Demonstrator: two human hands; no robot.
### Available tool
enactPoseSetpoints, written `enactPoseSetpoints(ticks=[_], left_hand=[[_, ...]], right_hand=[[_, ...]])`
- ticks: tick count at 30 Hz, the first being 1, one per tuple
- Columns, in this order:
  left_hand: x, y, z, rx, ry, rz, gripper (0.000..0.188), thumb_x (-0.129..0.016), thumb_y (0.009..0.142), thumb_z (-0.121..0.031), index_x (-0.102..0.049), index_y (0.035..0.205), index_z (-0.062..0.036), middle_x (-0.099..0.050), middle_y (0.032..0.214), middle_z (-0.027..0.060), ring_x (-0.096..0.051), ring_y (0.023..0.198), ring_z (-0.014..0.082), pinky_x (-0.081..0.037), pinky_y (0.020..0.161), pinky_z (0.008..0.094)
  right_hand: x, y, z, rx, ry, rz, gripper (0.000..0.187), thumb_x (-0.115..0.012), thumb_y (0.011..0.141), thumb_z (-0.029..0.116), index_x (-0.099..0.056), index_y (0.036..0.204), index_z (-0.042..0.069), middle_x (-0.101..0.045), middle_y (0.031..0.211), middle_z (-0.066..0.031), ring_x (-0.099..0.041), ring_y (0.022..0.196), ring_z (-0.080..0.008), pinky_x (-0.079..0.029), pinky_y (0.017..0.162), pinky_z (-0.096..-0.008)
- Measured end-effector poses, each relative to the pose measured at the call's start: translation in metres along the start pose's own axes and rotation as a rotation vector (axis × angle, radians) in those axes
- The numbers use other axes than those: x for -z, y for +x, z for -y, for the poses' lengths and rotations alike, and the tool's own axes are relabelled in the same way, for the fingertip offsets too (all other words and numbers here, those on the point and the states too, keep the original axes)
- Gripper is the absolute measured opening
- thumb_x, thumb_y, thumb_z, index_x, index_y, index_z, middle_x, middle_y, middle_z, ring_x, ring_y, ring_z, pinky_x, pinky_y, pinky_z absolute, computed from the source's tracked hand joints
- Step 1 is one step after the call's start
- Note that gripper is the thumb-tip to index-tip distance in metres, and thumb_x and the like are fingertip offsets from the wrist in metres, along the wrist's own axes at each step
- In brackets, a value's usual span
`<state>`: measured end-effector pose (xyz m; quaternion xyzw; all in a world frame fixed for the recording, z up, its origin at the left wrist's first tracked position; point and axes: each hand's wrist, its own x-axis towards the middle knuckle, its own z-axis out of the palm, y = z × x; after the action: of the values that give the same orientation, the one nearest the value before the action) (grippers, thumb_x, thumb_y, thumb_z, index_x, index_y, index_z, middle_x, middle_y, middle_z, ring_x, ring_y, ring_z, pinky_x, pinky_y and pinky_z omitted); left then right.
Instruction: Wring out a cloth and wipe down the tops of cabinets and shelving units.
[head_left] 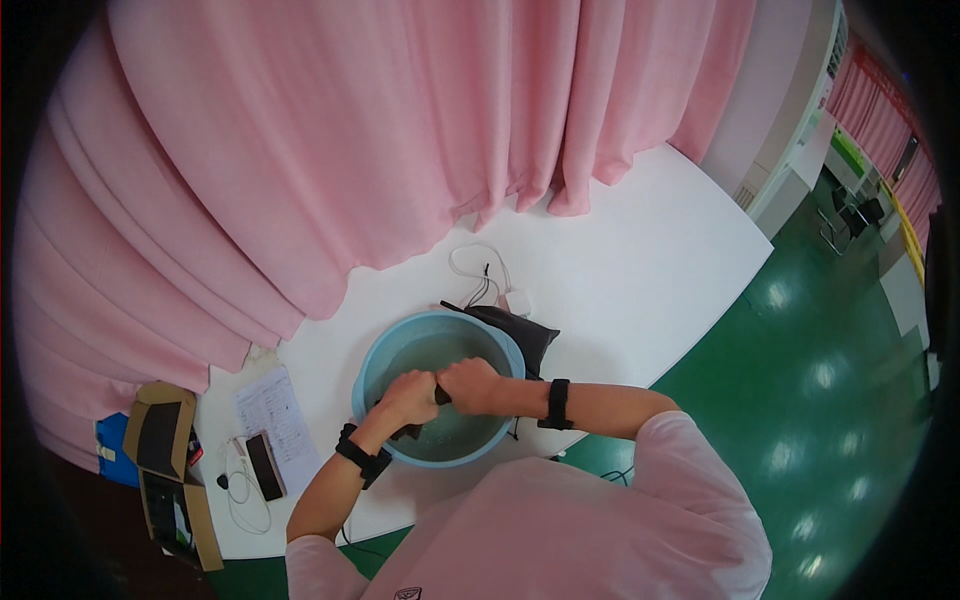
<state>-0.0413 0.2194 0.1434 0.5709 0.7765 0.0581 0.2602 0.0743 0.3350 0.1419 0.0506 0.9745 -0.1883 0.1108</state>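
The one view comes from the left of two fisheye cameras worn on the person's head, looking steeply down and forward over the person's own shirt (560, 530), which fills the lower edge as the nearest thing. Just below the middle of the frame come the left hand (408, 398) and right hand (472, 386) over a basin (430, 327), seen from above at arm's reach. Beyond, the lens faces a pink curtain (350, 130) across the top; the white table (640, 250) runs slantwise, its edges bowed. Green floor (780, 380) recedes at the right, where the squeezed, dim rim probably shows a farther part of the room. Black borders round off the corners.
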Motion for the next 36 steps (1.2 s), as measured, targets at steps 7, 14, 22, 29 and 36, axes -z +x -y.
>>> enactPoseSetpoints(ticks=[7, 14, 22, 29, 36], left_hand=[[0.021, -0.02, -0.006, 0.029, 0.033, -0.192, 0.028, -0.068, 0.066, -0.008, -0.063, 0.093, -0.0009, -0.067, 0.087, 0.0214, -0.065, 0.083, 0.0413, -0.052, 0.073, 0.0481], [0.008, -0.023, 0.0, -0.168, 0.043, -0.561, 0.023, -0.071, 0.064, -0.007, -0.059, 0.083, -0.0033, -0.065, 0.081, 0.0171, -0.064, 0.078, 0.0386, -0.05, 0.068, 0.047], [0.011, -0.027, -0.001, -0.515, 0.237, -0.849, 0.023, -0.071, 0.059, -0.009, -0.058, 0.078, -0.0042, -0.064, 0.078, 0.0102, -0.063, 0.077, 0.0282, -0.051, 0.073, 0.0397], [0.01, -0.029, 0.003, -0.719, 0.367, -0.868, 0.019, -0.063, 0.069, -0.011, -0.063, 0.086, -0.0028, -0.065, 0.085, 0.0075, -0.063, 0.082, 0.023, -0.051, 0.075, 0.0377], [-0.016, -0.02, 0.011, -0.504, 0.505, -0.527, 0.021, -0.066, 0.065, -0.012, -0.059, 0.084, -0.0052, -0.064, 0.079, 0.0081, -0.064, 0.079, 0.0244, -0.05, 0.075, 0.0374]], right_hand=[[0.022, -0.013, -0.027, 0.253, 0.52, -0.103, 0.054, -0.071, 0.082, 0.03, -0.053, 0.124, 0.002, -0.065, 0.109, -0.0204, -0.064, 0.101, -0.0323, -0.051, 0.086, -0.042], [0.001, -0.012, -0.046, -0.141, 1.651, 0.093, 0.053, -0.055, 0.097, 0.041, -0.043, 0.138, 0.008, -0.059, 0.121, -0.009, -0.059, 0.107, -0.0169, -0.05, 0.09, -0.0302], [0.004, -0.036, 0.005, -0.066, 2.212, 0.914, 0.083, -0.032, 0.088, 0.074, -0.041, 0.134, 0.006, -0.05, 0.13, -0.0276, -0.06, 0.107, -0.0366, -0.05, 0.094, -0.0476], [-0.014, -0.029, 0.004, -0.013, 2.235, 0.781, 0.048, -0.061, 0.093, 0.043, -0.05, 0.118, 0.003, -0.059, 0.114, -0.0251, -0.066, 0.078, -0.0232, -0.053, 0.052, -0.0261], [-0.017, -0.007, -0.007, -0.056, 1.262, 0.42, 0.02, -0.071, 0.077, 0.01, -0.051, 0.072, 0.008, -0.046, 0.056, 0.0011, -0.041, 0.044, -0.008, -0.028, 0.039, -0.0246]])
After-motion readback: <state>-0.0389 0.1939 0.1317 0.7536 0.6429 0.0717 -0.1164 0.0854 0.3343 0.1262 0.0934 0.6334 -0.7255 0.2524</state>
